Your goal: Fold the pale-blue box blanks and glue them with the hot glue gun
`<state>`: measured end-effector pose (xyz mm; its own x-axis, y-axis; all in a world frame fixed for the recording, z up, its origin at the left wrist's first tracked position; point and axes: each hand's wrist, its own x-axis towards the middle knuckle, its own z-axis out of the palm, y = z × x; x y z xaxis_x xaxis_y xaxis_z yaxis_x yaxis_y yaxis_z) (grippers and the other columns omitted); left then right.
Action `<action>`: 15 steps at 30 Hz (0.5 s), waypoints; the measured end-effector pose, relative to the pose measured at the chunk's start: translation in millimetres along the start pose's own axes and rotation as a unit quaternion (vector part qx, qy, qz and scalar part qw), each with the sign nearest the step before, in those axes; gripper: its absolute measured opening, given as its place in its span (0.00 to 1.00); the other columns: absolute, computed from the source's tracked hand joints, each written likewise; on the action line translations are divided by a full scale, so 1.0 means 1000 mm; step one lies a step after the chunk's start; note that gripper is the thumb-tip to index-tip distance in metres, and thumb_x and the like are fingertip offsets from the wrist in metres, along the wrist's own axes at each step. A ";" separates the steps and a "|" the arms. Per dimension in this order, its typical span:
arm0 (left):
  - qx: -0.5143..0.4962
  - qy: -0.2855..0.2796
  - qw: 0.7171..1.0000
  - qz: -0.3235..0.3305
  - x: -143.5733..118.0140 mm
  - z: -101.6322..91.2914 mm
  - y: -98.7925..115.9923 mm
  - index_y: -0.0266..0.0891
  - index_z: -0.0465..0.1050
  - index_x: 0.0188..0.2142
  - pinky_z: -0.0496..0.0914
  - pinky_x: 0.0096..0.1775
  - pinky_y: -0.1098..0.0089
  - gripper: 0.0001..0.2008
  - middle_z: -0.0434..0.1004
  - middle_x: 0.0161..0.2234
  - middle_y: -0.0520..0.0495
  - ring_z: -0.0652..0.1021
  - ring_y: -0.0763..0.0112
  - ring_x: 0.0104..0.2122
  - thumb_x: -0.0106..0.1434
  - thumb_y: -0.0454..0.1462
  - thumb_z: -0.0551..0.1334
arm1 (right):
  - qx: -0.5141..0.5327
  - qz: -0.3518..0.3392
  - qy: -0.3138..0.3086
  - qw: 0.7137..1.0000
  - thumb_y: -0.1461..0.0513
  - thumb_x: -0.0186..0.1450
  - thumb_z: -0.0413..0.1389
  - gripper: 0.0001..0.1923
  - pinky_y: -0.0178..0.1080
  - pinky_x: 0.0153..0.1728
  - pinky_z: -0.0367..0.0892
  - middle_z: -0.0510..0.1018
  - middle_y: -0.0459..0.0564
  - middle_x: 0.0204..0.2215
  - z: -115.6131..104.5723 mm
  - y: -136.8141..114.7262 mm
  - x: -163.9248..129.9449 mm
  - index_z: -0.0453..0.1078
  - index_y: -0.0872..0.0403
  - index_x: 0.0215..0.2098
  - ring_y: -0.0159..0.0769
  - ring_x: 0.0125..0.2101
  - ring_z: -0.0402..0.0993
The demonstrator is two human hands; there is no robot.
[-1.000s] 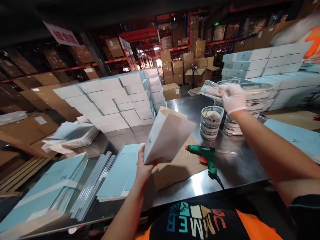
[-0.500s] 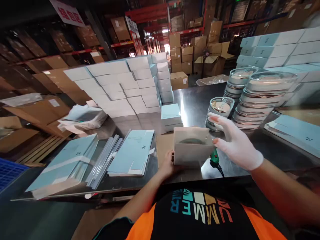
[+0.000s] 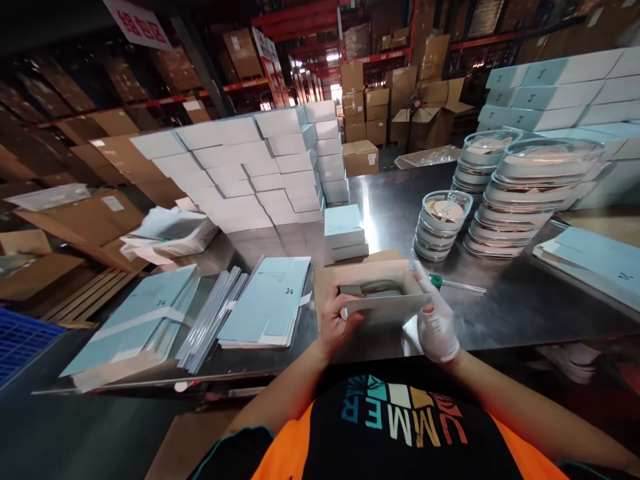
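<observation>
Left hand: bare left hand (image 3: 336,325) grips left end of open box (image 3: 381,299), fingers curled on its near-left corner
Right hand: white-gloved right hand (image 3: 436,321) clamps right end of same box, thumb up along the right wall
Box: open box held between both hands just above near edge of bench (image 3: 525,300), mouth up, over brown cardboard sheet (image 3: 327,280)
Box contents: round clear dish (image 3: 376,289) lying inside, partly hidden by the walls
Glue gun: green glue gun (image 3: 436,281) just behind right hand, mostly hidden, clear glue stick (image 3: 463,287) pointing right
Dish stacks: short dish stack (image 3: 440,225) mid-bench right of centre; taller dish stacks (image 3: 525,197) behind it toward right edge
Closed boxes: two pale blue boxes (image 3: 344,231) stacked just behind cardboard sheet; big wall of white boxes (image 3: 240,170) at far-left part of bench
Flat blanks: folded blue carton blanks (image 3: 270,303) near edge left of hands; more blue blanks (image 3: 595,263) at right edge
Clear strips: bundle of clear strips (image 3: 210,320) between blank piles, near-left
</observation>
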<state>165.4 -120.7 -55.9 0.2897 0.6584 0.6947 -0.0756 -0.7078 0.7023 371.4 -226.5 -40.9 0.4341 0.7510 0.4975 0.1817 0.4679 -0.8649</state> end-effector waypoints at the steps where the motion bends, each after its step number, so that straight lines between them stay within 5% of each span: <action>1: 0.002 0.003 1.000 -0.010 -0.001 0.002 0.002 0.41 0.85 0.35 0.76 0.50 0.55 0.31 0.81 0.36 0.40 0.79 0.51 0.46 0.67 0.66 0.66 | -0.017 0.003 -0.006 1.000 0.29 0.68 0.57 0.40 0.60 0.74 0.63 0.71 0.57 0.73 0.002 -0.003 0.002 0.81 0.48 0.60 0.59 0.73 0.67; 4: -0.022 0.017 0.998 -0.049 -0.009 0.010 0.007 0.41 0.85 0.40 0.77 0.52 0.54 0.28 0.82 0.43 0.38 0.81 0.51 0.49 0.68 0.64 0.66 | -0.080 0.035 -0.004 0.996 0.35 0.70 0.58 0.32 0.59 0.67 0.73 0.84 0.59 0.58 0.012 -0.009 0.008 0.82 0.51 0.50 0.58 0.61 0.80; 8: -0.075 0.122 0.988 -0.056 -0.022 0.016 0.000 0.46 0.73 0.64 0.73 0.62 0.53 0.31 0.77 0.60 0.36 0.78 0.51 0.61 0.71 0.59 0.65 | -0.149 0.031 0.073 0.986 0.51 0.68 0.60 0.20 0.54 0.62 0.76 0.85 0.56 0.53 0.026 -0.004 0.018 0.74 0.50 0.55 0.51 0.55 0.82; 13: 0.031 0.006 0.999 -0.033 -0.023 0.001 -0.026 0.44 0.80 0.49 0.69 0.66 0.45 0.34 0.80 0.47 0.40 0.77 0.43 0.59 0.56 0.66 0.74 | -0.168 0.034 0.040 0.984 0.53 0.70 0.55 0.27 0.51 0.55 0.79 0.79 0.61 0.60 0.007 0.006 0.034 0.64 0.50 0.65 0.47 0.53 0.83; 15: 0.049 0.027 0.997 -0.049 -0.015 -0.005 -0.032 0.44 0.80 0.49 0.67 0.67 0.44 0.35 0.80 0.45 0.41 0.77 0.43 0.59 0.57 0.67 0.73 | -0.226 0.066 0.017 0.972 0.50 0.71 0.55 0.25 0.52 0.54 0.79 0.81 0.62 0.58 -0.017 0.007 0.043 0.69 0.52 0.62 0.49 0.50 0.83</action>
<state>158.6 -106.9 -88.1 0.2395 0.7360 0.6331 0.0438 -0.6597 0.7503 406.0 -198.5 -26.8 0.5071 0.7715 0.3842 0.4885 0.1101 -0.8656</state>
